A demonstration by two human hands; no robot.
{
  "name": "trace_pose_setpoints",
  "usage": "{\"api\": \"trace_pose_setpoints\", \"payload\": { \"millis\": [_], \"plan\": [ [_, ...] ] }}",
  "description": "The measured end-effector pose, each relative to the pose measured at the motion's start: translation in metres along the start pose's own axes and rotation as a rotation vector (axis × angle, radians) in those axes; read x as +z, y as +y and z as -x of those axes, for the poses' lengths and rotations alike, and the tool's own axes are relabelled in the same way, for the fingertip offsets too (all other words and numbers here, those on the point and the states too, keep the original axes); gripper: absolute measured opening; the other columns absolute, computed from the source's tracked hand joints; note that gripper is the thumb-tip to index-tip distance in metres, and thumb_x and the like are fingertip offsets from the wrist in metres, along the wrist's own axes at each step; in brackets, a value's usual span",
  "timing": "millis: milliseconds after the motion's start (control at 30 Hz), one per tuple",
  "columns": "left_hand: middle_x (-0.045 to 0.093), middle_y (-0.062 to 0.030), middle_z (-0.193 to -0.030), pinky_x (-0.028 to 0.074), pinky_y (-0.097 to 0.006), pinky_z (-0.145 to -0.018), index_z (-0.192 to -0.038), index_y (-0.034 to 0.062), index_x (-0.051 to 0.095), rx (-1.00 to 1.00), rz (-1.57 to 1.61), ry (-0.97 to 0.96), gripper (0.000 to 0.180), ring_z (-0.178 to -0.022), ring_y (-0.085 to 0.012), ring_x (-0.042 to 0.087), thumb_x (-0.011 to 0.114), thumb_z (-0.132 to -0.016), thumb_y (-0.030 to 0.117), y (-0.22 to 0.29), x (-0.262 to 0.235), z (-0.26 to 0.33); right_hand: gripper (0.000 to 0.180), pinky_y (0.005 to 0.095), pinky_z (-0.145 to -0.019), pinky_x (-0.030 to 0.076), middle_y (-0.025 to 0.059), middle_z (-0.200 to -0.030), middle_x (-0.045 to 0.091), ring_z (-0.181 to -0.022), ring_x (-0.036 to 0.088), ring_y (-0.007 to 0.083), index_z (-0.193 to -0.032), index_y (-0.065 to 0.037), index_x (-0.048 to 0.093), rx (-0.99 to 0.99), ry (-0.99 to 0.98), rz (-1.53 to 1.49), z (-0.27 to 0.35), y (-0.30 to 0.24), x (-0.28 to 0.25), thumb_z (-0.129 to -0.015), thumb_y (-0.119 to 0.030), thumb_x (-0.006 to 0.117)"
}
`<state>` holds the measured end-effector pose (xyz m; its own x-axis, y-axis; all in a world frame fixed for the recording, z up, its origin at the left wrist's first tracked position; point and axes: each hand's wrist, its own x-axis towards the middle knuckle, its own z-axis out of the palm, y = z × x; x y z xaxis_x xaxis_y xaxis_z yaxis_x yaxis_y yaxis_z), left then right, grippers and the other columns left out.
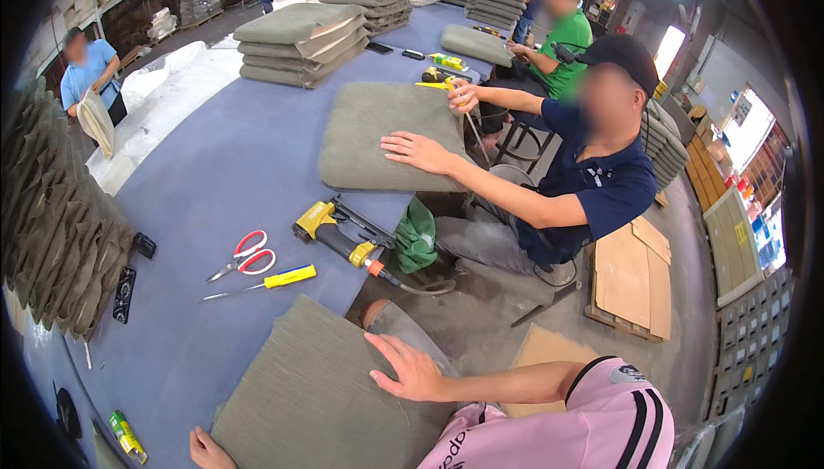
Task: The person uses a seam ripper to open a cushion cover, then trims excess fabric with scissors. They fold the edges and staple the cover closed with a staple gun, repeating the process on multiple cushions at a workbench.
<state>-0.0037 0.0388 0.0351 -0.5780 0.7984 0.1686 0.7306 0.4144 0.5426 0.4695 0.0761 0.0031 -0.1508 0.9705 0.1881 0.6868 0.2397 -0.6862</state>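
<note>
While the left hand (209,449) grips the near-left edge of the cushion (318,392), fingers curled, mostly out of view, keep that corner pinned & the cover taut. Cushion lies flat on the bench (215,177), long axis running from near-left to far-right, under both hands. Right hand (412,372) rests on its right edge, fingers spread flat; press evenly. Scissors (245,256) & screwdriver (262,282) lie beyond the fingers.
</note>
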Motion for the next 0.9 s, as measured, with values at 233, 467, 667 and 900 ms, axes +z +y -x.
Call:
{"api": "trace_pose_setpoints", "payload": {
  "millis": [233, 467, 667, 900],
  "plan": [
    [0.078, -0.0361, -0.11, 0.058, -0.054, -0.089, -0.119, -0.0128, 0.076, 0.038, 0.07, 0.004, 0.047, -0.098, -0.052, 0.074, 0.06, -0.114, 0.031, 0.006, -0.001, 0.004, 0.078, 0.0498, -0.099, 0.062, 0.0212, -0.15, 0.06, -0.125, 0.069, 0.0425, -0.171, -0.012, 0.041, -0.001, 0.013, 0.0, 0.002, 0.004, -0.001, -0.104, -0.037, 0.072],
    [0.077, -0.036, -0.104, 0.056, -0.056, -0.082, -0.114, -0.0123, 0.076, 0.026, -0.049, 0.0, 0.047, -0.09, -0.0525, 0.071, 0.059, -0.115, 0.032, -0.02, 0.005, -0.007, 0.08, 0.0495, -0.101, 0.061, 0.0198, -0.152, 0.059, -0.131, 0.066, 0.0417, -0.173, -0.013, 0.038, 0.015, -0.022, 0.007, 0.0, 0.004, 0.003, -0.104, -0.039, 0.071],
    [0.077, -0.0366, -0.106, 0.056, -0.056, -0.085, -0.113, -0.0125, 0.077, -0.041, 0.033, -0.01, 0.048, -0.092, -0.0527, 0.072, 0.058, -0.115, 0.031, -0.012, 0.008, -0.002, 0.079, 0.05, -0.103, 0.061, 0.0192, -0.154, 0.058, -0.132, 0.066, 0.0414, -0.173, -0.014, 0.038, 0.041, -0.04, 0.01, 0.001, 0.003, 0.002, -0.105, -0.04, 0.069],
    [0.078, -0.0364, -0.111, 0.056, -0.057, -0.087, -0.117, -0.0137, 0.075, -0.03, 0.073, 0.023, 0.046, -0.095, -0.05, 0.072, 0.056, -0.116, 0.028, -0.005, 0.006, 0.003, 0.08, 0.0505, -0.104, 0.06, 0.0193, -0.158, 0.057, -0.133, 0.065, 0.0428, -0.173, -0.015, 0.038, 0.069, -0.059, -0.001, 0.002, 0.003, 0.003, -0.104, -0.037, 0.071]
  ]
}}
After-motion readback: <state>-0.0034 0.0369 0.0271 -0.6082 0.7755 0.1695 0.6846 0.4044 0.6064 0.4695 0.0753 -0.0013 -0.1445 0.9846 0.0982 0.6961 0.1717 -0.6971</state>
